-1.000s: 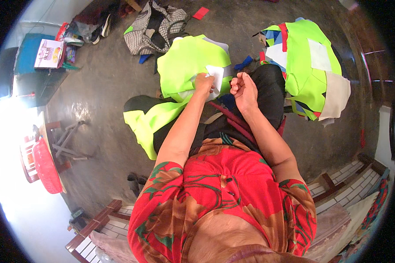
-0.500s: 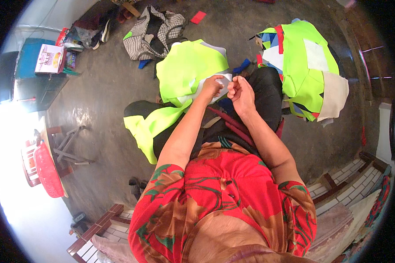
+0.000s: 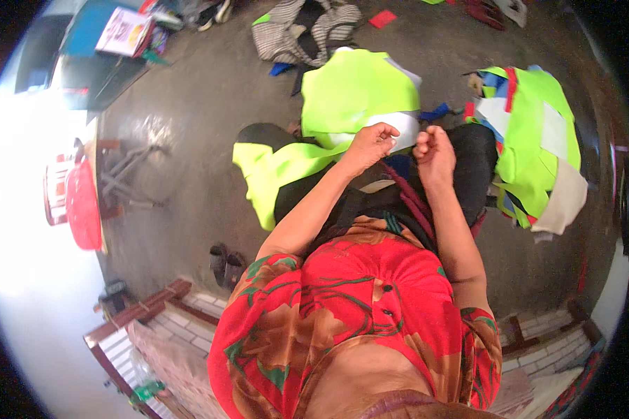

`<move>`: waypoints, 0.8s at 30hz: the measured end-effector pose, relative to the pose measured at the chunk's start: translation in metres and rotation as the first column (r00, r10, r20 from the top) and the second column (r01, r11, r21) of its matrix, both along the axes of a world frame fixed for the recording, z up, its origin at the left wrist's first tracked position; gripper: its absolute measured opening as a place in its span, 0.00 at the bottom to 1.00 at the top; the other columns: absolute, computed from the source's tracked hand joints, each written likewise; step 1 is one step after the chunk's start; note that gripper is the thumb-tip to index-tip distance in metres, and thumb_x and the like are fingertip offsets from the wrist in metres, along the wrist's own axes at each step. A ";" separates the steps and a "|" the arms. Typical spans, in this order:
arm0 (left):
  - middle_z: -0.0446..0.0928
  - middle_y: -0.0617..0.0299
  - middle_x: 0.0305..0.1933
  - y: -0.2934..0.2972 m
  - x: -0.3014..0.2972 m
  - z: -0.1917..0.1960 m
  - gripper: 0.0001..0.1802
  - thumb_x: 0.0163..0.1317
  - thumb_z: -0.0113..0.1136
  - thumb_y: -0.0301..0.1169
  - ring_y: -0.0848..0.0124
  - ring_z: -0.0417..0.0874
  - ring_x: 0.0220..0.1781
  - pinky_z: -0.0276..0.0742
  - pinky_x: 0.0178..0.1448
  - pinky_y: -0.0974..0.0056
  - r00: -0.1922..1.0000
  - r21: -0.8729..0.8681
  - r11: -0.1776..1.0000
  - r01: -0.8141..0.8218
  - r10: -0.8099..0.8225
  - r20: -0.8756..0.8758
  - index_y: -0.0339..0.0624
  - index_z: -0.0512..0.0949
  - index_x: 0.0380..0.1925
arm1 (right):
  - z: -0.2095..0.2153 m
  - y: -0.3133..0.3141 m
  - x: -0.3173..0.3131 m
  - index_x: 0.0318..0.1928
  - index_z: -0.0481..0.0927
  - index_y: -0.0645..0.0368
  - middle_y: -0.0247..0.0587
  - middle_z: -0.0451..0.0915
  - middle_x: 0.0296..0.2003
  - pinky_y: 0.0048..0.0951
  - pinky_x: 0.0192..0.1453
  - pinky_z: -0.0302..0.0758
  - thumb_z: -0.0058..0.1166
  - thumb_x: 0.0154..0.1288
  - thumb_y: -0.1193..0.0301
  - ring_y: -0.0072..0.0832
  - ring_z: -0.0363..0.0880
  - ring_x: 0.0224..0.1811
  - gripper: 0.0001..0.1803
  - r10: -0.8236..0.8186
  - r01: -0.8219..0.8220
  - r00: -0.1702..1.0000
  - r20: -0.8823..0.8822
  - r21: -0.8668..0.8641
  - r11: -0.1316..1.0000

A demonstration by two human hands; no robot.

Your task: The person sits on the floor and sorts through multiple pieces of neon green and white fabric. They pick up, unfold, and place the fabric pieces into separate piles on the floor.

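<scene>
My left hand [image 3: 374, 145] is closed in a pinch over the near edge of a neon-yellow cloth pile [image 3: 349, 94], beside a white patch [image 3: 402, 129]. A short gap away, my right hand [image 3: 435, 155] has its fingers curled in, above my dark-trousered leg. Anything between the fingers of either hand is too small to make out. One neon-yellow cloth strip [image 3: 265, 174] drapes over my left leg. Between my forearms lies a dark red strap or cloth [image 3: 407, 192].
To the right stands a bundle of neon-yellow, white and red cloth [image 3: 538, 153]. Beyond the pile lie a checked bag or garment [image 3: 304, 31] and a red scrap [image 3: 382, 19]. A red plastic chair or basin [image 3: 84, 206] and dark shoes [image 3: 227, 265] are at left.
The whole view has shifted, so the piles sit farther right. My hands are a little farther apart, and the right fingers look more curled than before.
</scene>
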State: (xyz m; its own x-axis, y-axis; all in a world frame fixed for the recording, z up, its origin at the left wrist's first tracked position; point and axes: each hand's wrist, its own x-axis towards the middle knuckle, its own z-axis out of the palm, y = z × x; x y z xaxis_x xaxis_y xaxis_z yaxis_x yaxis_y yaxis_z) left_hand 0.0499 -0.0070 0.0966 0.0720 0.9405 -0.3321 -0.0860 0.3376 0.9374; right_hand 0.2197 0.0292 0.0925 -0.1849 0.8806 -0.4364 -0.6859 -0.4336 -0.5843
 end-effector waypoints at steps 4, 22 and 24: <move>0.75 0.66 0.35 -0.042 -0.033 0.049 0.10 0.57 0.56 0.24 0.80 0.74 0.33 0.71 0.38 0.74 0.945 0.123 0.987 -0.101 0.134 -0.298 0.37 0.76 0.40 | 0.003 -0.003 0.001 0.37 0.71 0.57 0.35 0.74 0.24 0.20 0.25 0.65 0.42 0.69 0.64 0.20 0.67 0.22 0.10 0.061 -0.060 0.998 -0.026 0.043 0.997; 0.76 0.62 0.36 -0.136 -0.136 0.081 0.11 0.49 0.66 0.33 0.66 0.77 0.38 0.70 0.41 0.61 0.204 0.350 0.883 -0.312 0.423 -0.883 0.41 0.76 0.29 | 0.009 -0.006 -0.004 0.37 0.72 0.56 0.34 0.75 0.25 0.19 0.25 0.66 0.47 0.66 0.66 0.19 0.68 0.22 0.07 0.337 -0.338 0.941 0.028 0.018 0.941; 0.77 0.63 0.37 -0.131 -0.138 0.088 0.08 0.53 0.64 0.31 0.71 0.78 0.32 0.70 0.34 0.64 0.553 0.267 0.812 -0.520 0.557 -0.620 0.40 0.76 0.28 | 0.017 -0.009 -0.009 0.39 0.73 0.57 0.35 0.76 0.26 0.18 0.25 0.66 0.48 0.66 0.66 0.18 0.69 0.23 0.08 0.401 -0.405 0.913 0.074 0.055 0.913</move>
